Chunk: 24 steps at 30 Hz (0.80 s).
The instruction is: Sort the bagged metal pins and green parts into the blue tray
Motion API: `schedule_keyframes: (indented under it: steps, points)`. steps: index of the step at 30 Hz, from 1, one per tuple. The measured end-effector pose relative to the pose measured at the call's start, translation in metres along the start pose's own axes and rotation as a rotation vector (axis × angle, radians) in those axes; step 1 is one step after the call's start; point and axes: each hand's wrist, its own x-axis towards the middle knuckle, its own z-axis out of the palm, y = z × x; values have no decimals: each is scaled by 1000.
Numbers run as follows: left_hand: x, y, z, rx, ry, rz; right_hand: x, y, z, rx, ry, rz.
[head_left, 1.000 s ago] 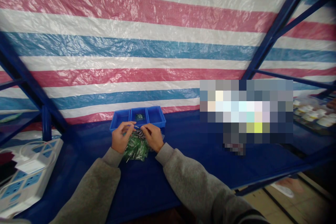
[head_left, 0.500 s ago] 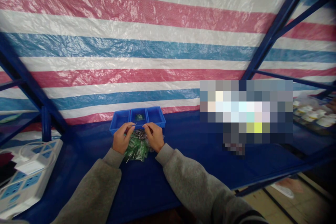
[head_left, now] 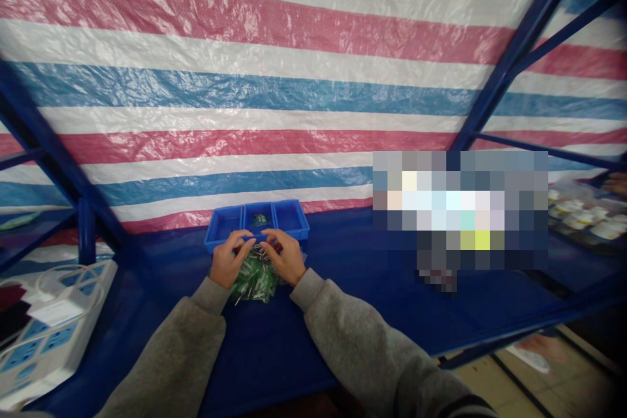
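Observation:
Both hands are close together in front of a blue three-part tray (head_left: 304, 230), over a pile of small green and clear plastic packets (head_left: 255, 282). Thin metal and dark pieces lie among the packets. My left hand (head_left: 228, 260) has its thumb and fingertips drawn into a pinch. Facing it, my right hand (head_left: 285, 258) is bent in a similar pinch. Whatever lies between the fingertips is too small to name. Small greenish pieces (head_left: 259, 219) lie in the tray's middle compartment. The hands partly cover the tray's front edge and the back of the pile.
White power strips (head_left: 61, 346) with plugged-in chargers and cables (head_left: 59, 300) stand at the left. White bottles (head_left: 582, 214) sit at the far right. Blue frame bars rise on both sides before a striped plastic sheet (head_left: 294, 88). Part of the right side is pixelated.
A second ago both hands held a thin pin-like piece between them. They then parted slightly, with a thin piece in the left fingertips. Now the fingertips have come closer again.

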Motion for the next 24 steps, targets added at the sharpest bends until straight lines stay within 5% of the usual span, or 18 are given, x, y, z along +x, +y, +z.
schedule_keyframes:
  steps: [12, 24]
  points:
    - [3, -2, 4, -335, 87, -175, 0, 3, 3, -20, 39, 31]
    - [6, 2, 1, -352, 54, -160, -1, 2, 3, -22, 49, 32]
